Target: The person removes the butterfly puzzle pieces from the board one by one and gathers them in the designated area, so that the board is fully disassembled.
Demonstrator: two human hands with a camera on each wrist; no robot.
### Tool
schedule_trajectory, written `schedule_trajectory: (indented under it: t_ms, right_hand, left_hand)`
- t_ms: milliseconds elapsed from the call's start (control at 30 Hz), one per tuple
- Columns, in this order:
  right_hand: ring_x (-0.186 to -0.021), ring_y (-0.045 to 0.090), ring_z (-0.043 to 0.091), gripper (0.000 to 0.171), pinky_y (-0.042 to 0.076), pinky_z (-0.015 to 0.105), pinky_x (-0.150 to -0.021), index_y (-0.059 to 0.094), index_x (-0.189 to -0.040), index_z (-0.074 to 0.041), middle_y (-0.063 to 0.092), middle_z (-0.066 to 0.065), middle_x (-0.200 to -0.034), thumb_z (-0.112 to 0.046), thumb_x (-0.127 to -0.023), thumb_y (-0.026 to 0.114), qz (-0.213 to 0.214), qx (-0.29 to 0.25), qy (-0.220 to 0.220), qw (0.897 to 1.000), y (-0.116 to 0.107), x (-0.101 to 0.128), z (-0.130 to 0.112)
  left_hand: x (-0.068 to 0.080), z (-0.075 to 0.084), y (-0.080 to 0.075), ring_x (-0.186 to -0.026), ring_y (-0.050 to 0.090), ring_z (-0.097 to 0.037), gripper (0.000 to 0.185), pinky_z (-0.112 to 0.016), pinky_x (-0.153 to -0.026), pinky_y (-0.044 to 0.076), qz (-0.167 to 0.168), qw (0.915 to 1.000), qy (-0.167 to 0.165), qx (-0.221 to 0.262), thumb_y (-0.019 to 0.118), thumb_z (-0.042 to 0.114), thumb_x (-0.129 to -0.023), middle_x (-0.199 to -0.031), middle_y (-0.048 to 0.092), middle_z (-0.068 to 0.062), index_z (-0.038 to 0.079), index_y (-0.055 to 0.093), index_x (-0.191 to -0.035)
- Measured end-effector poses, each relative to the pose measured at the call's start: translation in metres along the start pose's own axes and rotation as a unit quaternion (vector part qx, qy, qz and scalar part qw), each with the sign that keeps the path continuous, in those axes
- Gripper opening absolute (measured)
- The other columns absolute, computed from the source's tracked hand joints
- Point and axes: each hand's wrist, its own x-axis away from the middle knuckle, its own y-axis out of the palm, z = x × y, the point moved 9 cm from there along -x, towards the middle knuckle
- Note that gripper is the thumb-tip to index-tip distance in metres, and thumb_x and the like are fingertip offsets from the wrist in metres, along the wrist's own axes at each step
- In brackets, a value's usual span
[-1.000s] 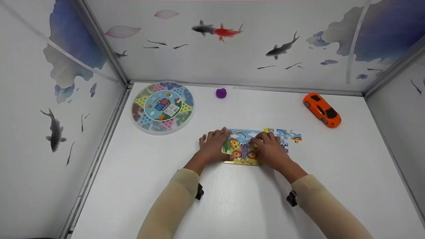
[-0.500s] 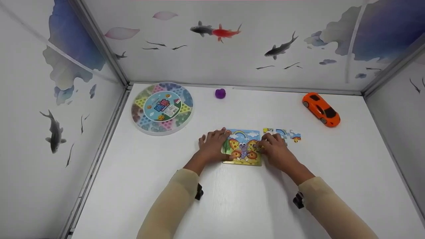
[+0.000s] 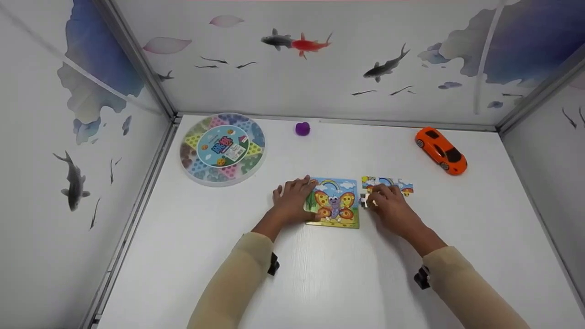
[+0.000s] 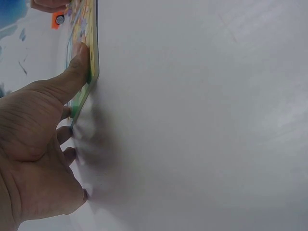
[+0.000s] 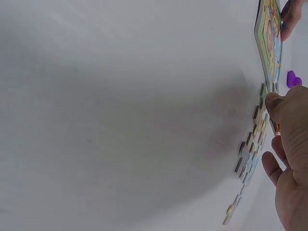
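A butterfly jigsaw board (image 3: 334, 204) lies flat on the white table (image 3: 320, 274). My left hand (image 3: 294, 197) rests with straight fingers on the board's left edge. In the left wrist view its thumb (image 4: 77, 67) presses down on the board's rim (image 4: 92, 45). My right hand (image 3: 383, 197) sits just right of the board and pinches a small puzzle piece (image 3: 364, 199) at its fingertips. Several loose puzzle pieces (image 3: 388, 184) lie under and behind that hand. They also show in the right wrist view as loose pieces (image 5: 250, 156), beside the right hand (image 5: 286, 144).
A round game box (image 3: 223, 148) sits at the back left, a small purple object (image 3: 302, 128) at the back middle, and an orange toy car (image 3: 441, 150) at the back right. Fish-patterned walls close in three sides.
My right hand has slid rightward off the board to the loose pieces, taking a piece with it and uncovering the butterfly picture. The left hand has stayed put.
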Motion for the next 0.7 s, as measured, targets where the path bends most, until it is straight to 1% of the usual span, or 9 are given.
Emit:
schedule_trajectory:
  t_ms: [67,233,467,700]
  right_hand:
    - [-0.132,0.052,0.039,0.017,0.057,0.058,-0.11,0.071,-0.119,-0.013,0.062,0.011,-0.14,-0.005,-0.104,0.076,0.0,-0.001,0.006,1.0,-0.002,0.003,0.006]
    - [-0.135,0.05,0.043,0.027,0.054,0.064,-0.113,0.072,-0.125,-0.014,0.062,0.015,-0.143,-0.001,-0.102,0.076,-0.003,-0.004,0.019,1.0,-0.006,0.012,0.022]
    - [-0.135,0.049,0.044,0.041,0.052,0.067,-0.114,0.07,-0.137,-0.013,0.06,0.017,-0.144,0.004,-0.1,0.076,-0.007,-0.012,0.036,0.999,-0.013,0.027,0.046]
    - [-0.138,0.044,0.045,0.042,0.051,0.068,-0.115,0.064,-0.144,-0.011,0.052,0.021,-0.151,0.001,-0.105,0.071,-0.029,-0.014,0.072,0.997,-0.016,0.041,0.069]
  left_hand:
    - [0.0,0.0,0.0,-0.17,0.02,-0.034,0.106,-0.073,-0.133,0.017,0.0,1.0,0.001,-0.003,0.085,0.06,-0.093,-0.188,0.016,0.004,0.034,0.027,-0.177]
    - [0.001,0.001,0.0,-0.17,0.02,-0.034,0.105,-0.073,-0.133,0.017,0.0,1.0,0.001,-0.007,0.085,0.061,-0.093,-0.188,0.016,0.004,0.034,0.027,-0.177]
    - [0.002,0.003,-0.001,-0.17,0.02,-0.035,0.104,-0.073,-0.133,0.017,0.001,1.0,0.003,-0.004,0.085,0.059,-0.093,-0.188,0.017,0.003,0.033,0.029,-0.177]
    - [0.001,0.002,-0.001,-0.17,0.02,-0.034,0.104,-0.073,-0.133,0.016,0.004,1.0,0.004,-0.003,0.084,0.059,-0.094,-0.188,0.017,0.003,0.032,0.028,-0.177]
